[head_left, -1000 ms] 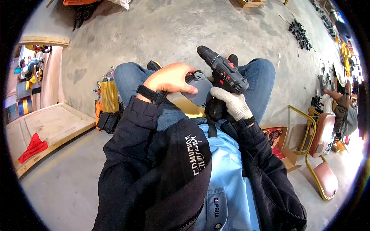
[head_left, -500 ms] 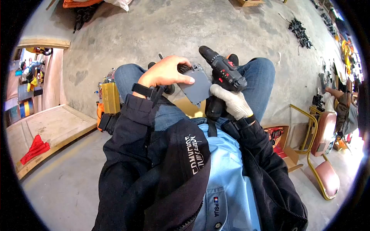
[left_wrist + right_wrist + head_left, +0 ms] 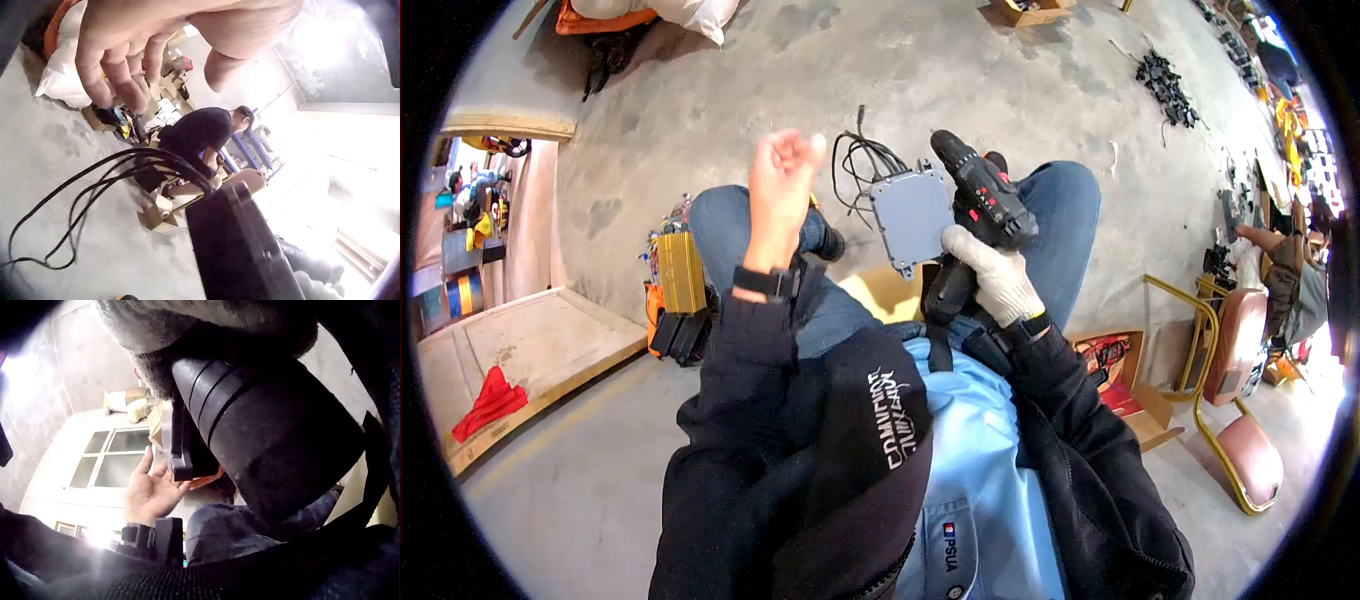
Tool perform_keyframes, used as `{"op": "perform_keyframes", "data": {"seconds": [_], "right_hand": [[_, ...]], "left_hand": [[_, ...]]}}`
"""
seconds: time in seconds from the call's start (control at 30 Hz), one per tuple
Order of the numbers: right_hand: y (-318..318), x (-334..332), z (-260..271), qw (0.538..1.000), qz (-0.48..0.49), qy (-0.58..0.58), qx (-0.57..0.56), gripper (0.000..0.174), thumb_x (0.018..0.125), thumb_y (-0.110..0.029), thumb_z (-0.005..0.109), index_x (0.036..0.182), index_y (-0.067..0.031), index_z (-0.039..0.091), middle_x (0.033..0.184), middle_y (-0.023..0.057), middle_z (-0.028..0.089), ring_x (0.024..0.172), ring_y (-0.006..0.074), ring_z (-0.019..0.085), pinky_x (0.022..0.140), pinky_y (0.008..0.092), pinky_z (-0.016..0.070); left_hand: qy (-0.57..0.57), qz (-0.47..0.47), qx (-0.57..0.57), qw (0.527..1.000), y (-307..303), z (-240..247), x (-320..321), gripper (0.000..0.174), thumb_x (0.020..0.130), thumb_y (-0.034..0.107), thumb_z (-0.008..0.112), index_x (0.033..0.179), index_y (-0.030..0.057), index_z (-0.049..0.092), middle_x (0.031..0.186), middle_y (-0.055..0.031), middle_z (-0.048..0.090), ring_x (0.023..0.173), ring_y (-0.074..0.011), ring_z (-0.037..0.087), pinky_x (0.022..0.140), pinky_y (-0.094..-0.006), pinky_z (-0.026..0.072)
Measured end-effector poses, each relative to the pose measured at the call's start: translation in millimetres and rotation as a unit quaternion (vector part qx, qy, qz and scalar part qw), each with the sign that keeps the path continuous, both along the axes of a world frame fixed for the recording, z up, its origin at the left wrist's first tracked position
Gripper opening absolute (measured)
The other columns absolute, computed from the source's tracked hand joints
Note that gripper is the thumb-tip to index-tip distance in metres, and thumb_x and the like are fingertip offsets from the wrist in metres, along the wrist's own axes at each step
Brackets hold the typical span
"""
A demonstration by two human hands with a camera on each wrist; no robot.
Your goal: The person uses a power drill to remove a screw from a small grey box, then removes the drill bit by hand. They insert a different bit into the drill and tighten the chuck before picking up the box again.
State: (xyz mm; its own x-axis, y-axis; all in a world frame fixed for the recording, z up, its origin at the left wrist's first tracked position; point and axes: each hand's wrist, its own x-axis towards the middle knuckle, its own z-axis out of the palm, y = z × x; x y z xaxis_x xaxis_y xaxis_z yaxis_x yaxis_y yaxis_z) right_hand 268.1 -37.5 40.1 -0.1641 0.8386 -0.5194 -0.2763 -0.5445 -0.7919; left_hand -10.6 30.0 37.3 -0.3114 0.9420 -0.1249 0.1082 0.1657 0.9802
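Observation:
My right hand (image 3: 997, 275), in a white knit glove, grips a black cordless drill (image 3: 990, 200) by its handle, the chuck pointing away from me. The thumb of that glove lies over the near edge of a flat grey box (image 3: 910, 215) with screw tabs at its corners, keeping it beside the drill. Black cables (image 3: 860, 165) trail from the box's far side; the left wrist view shows their loops too. To the left of the box, my bare left hand (image 3: 782, 195) is raised with loosely bent fingers, nothing in it. In the right wrist view its palm (image 3: 153, 497) faces up.
A yellow surface (image 3: 870, 290) lies between my legs. On the floor at left stands a gold-coloured finned case (image 3: 680, 270) near a wooden platform (image 3: 550, 330) with a red cloth (image 3: 490, 402). Right of me are an opened carton (image 3: 1145, 420) and a gold-framed chair (image 3: 1240, 350).
My left hand has let go of the grey box and moved left and away from it. The box now stays by the right hand, its cables in sight. The drill has shifted only slightly.

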Motion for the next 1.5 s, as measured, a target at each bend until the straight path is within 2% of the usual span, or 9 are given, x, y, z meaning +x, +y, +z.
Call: {"op": "perform_keyframes", "data": {"seconds": [0.07,0.23,0.4,0.5,0.57,0.83,1.03,1.27,1.5], "right_hand": [[1.1,-3.5,7.1,0.999,-0.026,0.026,-0.022,0.041,0.089,-0.016,0.079,0.124,-0.0028,0.062,0.104,0.0059,0.066,0.092,0.0176,0.065,0.080,0.0348,0.0560],[1.0,-4.9,4.5,0.998,-0.041,0.044,-0.033,0.038,0.089,-0.014,0.079,0.122,-0.0022,0.063,0.101,0.0086,0.068,0.085,0.0191,0.067,0.073,0.0346,0.0576],[0.9,-7.8,9.0,0.999,-0.018,0.033,-0.018,0.040,0.088,-0.015,0.079,0.123,-0.0031,0.064,0.101,0.0068,0.068,0.088,0.0176,0.066,0.078,0.0341,0.0557],[0.9,-3.6,7.8,1.000,0.011,-0.004,-0.001,0.041,0.088,-0.017,0.079,0.123,-0.0029,0.064,0.101,0.0063,0.068,0.089,0.0169,0.065,0.080,0.0332,0.0543],[1.3,-0.4,3.2,0.999,0.049,-0.011,0.005,0.049,0.089,-0.015,0.078,0.132,-0.0021,0.059,0.111,0.0063,0.067,0.099,0.0177,0.065,0.088,0.0357,0.0554],[1.8,-3.3,4.9,0.997,0.043,-0.058,0.035,0.044,0.089,-0.019,0.078,0.128,-0.0037,0.062,0.110,0.0058,0.067,0.098,0.0157,0.065,0.089,0.0337,0.0534],[0.0,-3.6,-3.4,0.991,0.035,-0.094,0.094,0.052,0.086,-0.021,0.083,0.130,-0.0044,0.062,0.113,0.0053,0.068,0.103,0.0144,0.065,0.093,0.0320,0.0533],[-1.1,-5.3,0.6,0.969,0.161,-0.107,0.151,0.048,0.086,-0.016,0.082,0.129,-0.0050,0.063,0.105,0.0022,0.066,0.093,0.0119,0.062,0.086,0.0303,0.0531],[-0.5,-6.4,6.0,0.967,0.172,-0.108,0.154,0.048,0.086,-0.017,0.083,0.128,-0.0058,0.063,0.107,0.0014,0.066,0.093,0.0105,0.061,0.087,0.0307,0.0526]], "left_hand": [[-0.061,-0.064,-0.088,0.992,-18.2,0.5,6.0,0.059,0.096,0.034,0.075,0.136,-0.0027,0.052,0.117,-0.0103,0.068,0.108,-0.0187,0.065,0.095,-0.0328,0.0513],[-0.364,-0.225,-0.174,0.887,-37.2,-8.2,46.4,0.073,0.093,0.039,0.078,0.142,-0.0063,0.049,0.130,-0.0116,0.063,0.121,-0.0201,0.059,0.105,-0.0377,0.0477],[-0.434,-0.244,-0.169,0.851,-35.1,-10.3,57.4,0.057,0.095,0.020,0.077,0.143,0.0015,0.052,0.134,-0.0107,0.063,0.123,-0.0215,0.060,0.106,-0.0388,0.0487],[-0.446,-0.228,-0.169,0.849,-35.8,-11.6,60.0,0.056,0.094,0.019,0.077,0.141,0.0016,0.053,0.132,-0.0112,0.064,0.119,-0.0216,0.062,0.103,-0.0388,0.0511],[-0.442,-0.219,-0.172,0.853,-36.0,-14.3,61.2,0.055,0.094,0.018,0.077,0.141,0.0017,0.054,0.130,-0.0110,0.065,0.117,-0.0215,0.064,0.102,-0.0387,0.0522],[-0.403,-0.120,-0.169,0.891,-34.4,-16.9,58.3,0.048,0.089,0.009,0.079,0.132,0.0004,0.059,0.123,-0.0110,0.068,0.110,-0.0213,0.067,0.096,-0.0385,0.0555],[-0.207,-0.042,-0.110,0.971,-24.9,-19.7,18.5,0.048,0.084,0.008,0.083,0.126,-0.0008,0.061,0.116,-0.0114,0.071,0.103,-0.0201,0.069,0.093,-0.0365,0.0566],[-0.111,-0.027,-0.098,0.989,-25.0,-38.9,3.7,0.052,0.079,0.012,0.086,0.123,-0.0019,0.061,0.114,-0.0122,0.071,0.100,-0.0201,0.069,0.090,-0.0346,0.0556],[-0.015,-0.037,-0.074,0.996,-25.9,-17.0,-0.1,0.050,0.077,0.011,0.085,0.120,-0.0015,0.065,0.110,-0.0110,0.073,0.098,-0.0181,0.069,0.087,-0.0333,0.0553]]}}
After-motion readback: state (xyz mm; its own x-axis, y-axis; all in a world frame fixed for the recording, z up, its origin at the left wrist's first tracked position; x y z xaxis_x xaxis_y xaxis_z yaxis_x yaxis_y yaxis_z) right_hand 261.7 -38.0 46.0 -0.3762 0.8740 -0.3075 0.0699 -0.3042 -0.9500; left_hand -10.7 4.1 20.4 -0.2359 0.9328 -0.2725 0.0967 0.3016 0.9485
